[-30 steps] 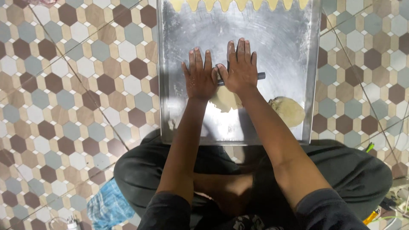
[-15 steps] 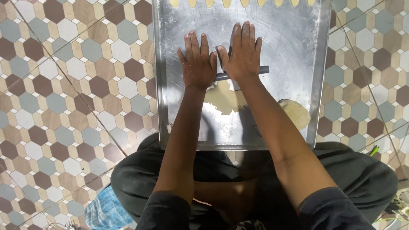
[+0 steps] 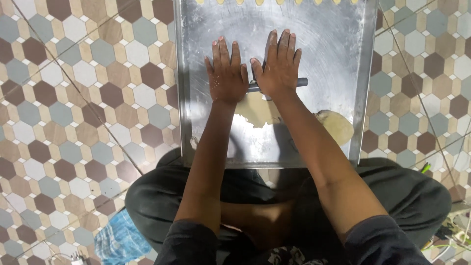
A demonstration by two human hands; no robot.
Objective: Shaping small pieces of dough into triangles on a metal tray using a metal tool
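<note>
A large metal tray (image 3: 206, 142) lies on the tiled floor in front of my crossed legs. My left hand (image 3: 226, 73) and my right hand (image 3: 279, 66) lie flat, fingers stretched out, side by side on a thin metal rolling rod (image 3: 298, 82), whose end sticks out to the right. Just behind my palms a flattened sheet of pale dough (image 3: 255, 110) lies on the tray, partly hidden by my wrists. A round lump of dough (image 3: 338, 126) sits by the tray's near right corner.
A row of small pale dough pieces (image 3: 274, 2) lines the tray's far edge. The floor has hexagon tiles (image 3: 88, 98) in brown, grey and beige. A blue cloth (image 3: 117, 240) lies by my left knee, and cables (image 3: 441, 233) at my right.
Both hands have pushed the rod further away from me across the tray, and more of the flattened dough shows behind them.
</note>
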